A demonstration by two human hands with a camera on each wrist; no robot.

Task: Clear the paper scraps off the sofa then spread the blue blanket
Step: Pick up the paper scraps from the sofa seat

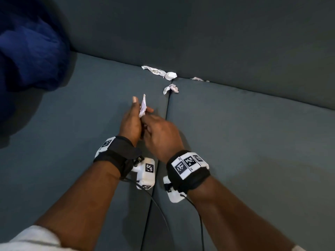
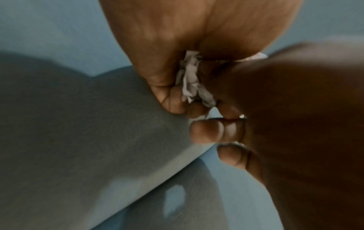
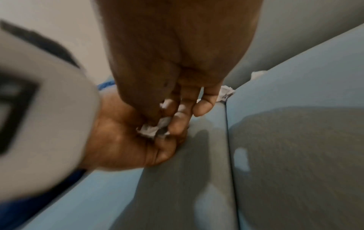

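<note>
Head view shows left hand (image 1: 130,122) and right hand (image 1: 161,136) both pinching one paper scrap (image 1: 142,107) above the sofa (image 1: 253,142).

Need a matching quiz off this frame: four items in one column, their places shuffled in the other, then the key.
1 blue blanket
2 held scrap
3 long twisted scrap
4 small crumpled scrap

A between left hand and right hand
B against the backrest
C on the cushion seam, off the backrest
D bunched, upper left of head view

Pairs: 1-D, 2-A, 3-B, 4-C
</note>
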